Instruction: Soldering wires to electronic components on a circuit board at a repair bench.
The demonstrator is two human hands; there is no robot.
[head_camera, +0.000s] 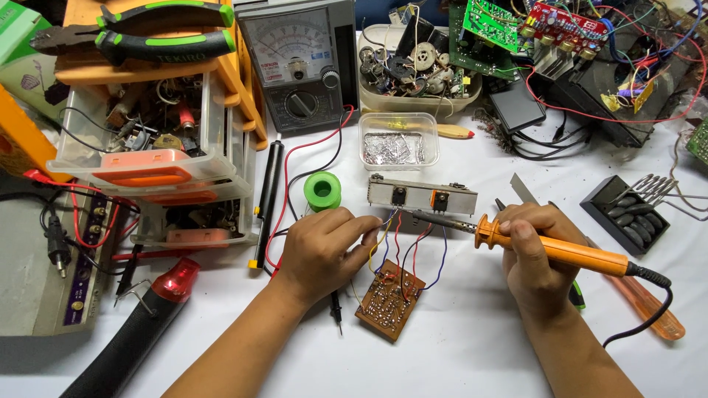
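1. The white table (472,346) is crowded along its far edge; bare room is left only at the near edge, below the hands.
2. A clear parts drawer (147,158) is stacked at the left, with green-handled pliers (158,33) laid on top.
3. A grey meter (299,63) is stood behind the work, its red and black leads trailed down toward the left hand (324,250).
4. A tub of parts (417,70) and green boards (483,33) are set at the back, with a clear box (398,140) in front of them.
5. A metal strip (422,194) lies just beyond the hands, joined by coloured wires to a brown circuit board (389,298) lying flat between the wrists.
6. An orange soldering iron (560,250) is gripped by the right hand (535,258), fingers closed round its handle, tip at the strip.
7. The left hand's fingers are pinched near the wires; what is held cannot be told.
8. A green solder spool (322,191) stands just behind the left hand.
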